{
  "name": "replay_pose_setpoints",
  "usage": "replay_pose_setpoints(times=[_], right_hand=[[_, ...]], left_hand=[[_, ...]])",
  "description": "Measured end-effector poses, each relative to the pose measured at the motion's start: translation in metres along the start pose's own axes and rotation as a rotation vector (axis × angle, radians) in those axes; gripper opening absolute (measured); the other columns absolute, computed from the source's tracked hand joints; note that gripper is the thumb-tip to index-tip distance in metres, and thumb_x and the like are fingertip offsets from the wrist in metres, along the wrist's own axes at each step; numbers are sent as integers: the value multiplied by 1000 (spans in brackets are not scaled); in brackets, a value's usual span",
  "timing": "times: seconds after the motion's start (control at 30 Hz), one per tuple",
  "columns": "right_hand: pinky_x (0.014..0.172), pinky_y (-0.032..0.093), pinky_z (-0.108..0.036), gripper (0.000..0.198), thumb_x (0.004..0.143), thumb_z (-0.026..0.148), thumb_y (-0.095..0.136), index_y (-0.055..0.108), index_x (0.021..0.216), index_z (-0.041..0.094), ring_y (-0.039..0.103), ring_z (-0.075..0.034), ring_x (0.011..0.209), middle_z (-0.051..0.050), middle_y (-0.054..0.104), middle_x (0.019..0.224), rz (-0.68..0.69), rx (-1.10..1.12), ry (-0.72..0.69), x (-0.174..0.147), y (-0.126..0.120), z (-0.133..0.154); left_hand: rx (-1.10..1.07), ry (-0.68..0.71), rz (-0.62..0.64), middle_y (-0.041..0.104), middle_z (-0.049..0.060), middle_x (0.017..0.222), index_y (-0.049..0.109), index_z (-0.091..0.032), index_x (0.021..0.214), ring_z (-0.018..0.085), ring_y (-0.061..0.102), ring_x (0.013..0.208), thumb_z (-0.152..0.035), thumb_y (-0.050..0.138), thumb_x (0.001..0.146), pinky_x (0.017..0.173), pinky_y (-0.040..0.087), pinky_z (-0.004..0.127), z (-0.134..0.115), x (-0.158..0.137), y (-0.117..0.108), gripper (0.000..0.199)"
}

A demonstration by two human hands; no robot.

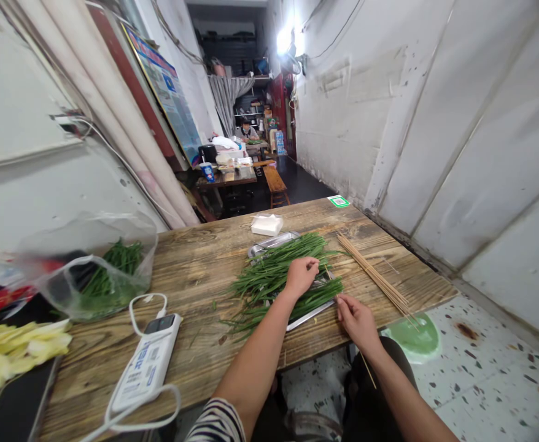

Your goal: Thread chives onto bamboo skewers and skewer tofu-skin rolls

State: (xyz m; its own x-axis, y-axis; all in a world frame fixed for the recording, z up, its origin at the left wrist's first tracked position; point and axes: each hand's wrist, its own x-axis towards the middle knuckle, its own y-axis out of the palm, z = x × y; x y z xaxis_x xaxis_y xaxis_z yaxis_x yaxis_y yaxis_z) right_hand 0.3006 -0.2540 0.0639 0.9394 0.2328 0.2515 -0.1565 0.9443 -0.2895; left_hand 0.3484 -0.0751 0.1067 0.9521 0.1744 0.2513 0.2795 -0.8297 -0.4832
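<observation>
Long green garlic chives lie heaped across a metal tray in front of me. Above the tray, my left hand has its fingers curled in a pinch; what they hold, if anything, is too small to make out. My right hand is closed around a thin bamboo skewer, whose lower end slants down past the table's front edge. Its fingertips are by the right ends of the near bunch of chives. A bundle of bamboo skewers rests on the table to the right.
A plastic bag of chives, a white power bank with cable, yellow leaves and a dark phone occupy the left. A white packet lies behind the tray. A green stool stands right; a person sits far back.
</observation>
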Motion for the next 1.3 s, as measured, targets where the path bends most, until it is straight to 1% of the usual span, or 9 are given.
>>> replay_pose_setpoints(times=[0.33,0.53,0.87,1.03,1.3], right_hand=[[51,42,-24,44,88,55,46,67,88,16,50,-15,48,2,52,49,5,-6,4,0,0,-1],[51,40,-25,44,88,54,45,66,89,15,49,-15,48,2,51,50,15,-6,10,0,0,-2],[48,39,-24,45,88,55,45,67,87,15,49,-15,47,1,51,50,18,1,14,0,0,-3],[48,39,-24,44,89,52,45,67,90,15,49,-15,47,2,52,50,17,9,5,-1,0,-4],[53,42,-25,45,89,53,45,67,91,14,50,-15,48,2,52,50,6,-7,3,-1,0,-4]], left_hand=[[-12,35,19,72,3,73,72,-14,87,15,65,69,-18,53,80,71,49,25,1,-2,1,21],[-21,29,23,73,3,75,72,-15,90,15,66,71,-18,53,79,74,50,26,3,-1,0,22],[-1,40,11,73,3,78,73,-16,90,16,67,74,-16,53,79,77,50,27,-3,-3,-3,23],[-6,50,7,74,4,79,73,-15,91,16,67,75,-15,53,80,78,51,27,-5,-4,-3,23],[24,91,66,73,3,76,73,-15,93,15,67,75,-17,53,82,76,50,25,-2,-3,-6,23]])
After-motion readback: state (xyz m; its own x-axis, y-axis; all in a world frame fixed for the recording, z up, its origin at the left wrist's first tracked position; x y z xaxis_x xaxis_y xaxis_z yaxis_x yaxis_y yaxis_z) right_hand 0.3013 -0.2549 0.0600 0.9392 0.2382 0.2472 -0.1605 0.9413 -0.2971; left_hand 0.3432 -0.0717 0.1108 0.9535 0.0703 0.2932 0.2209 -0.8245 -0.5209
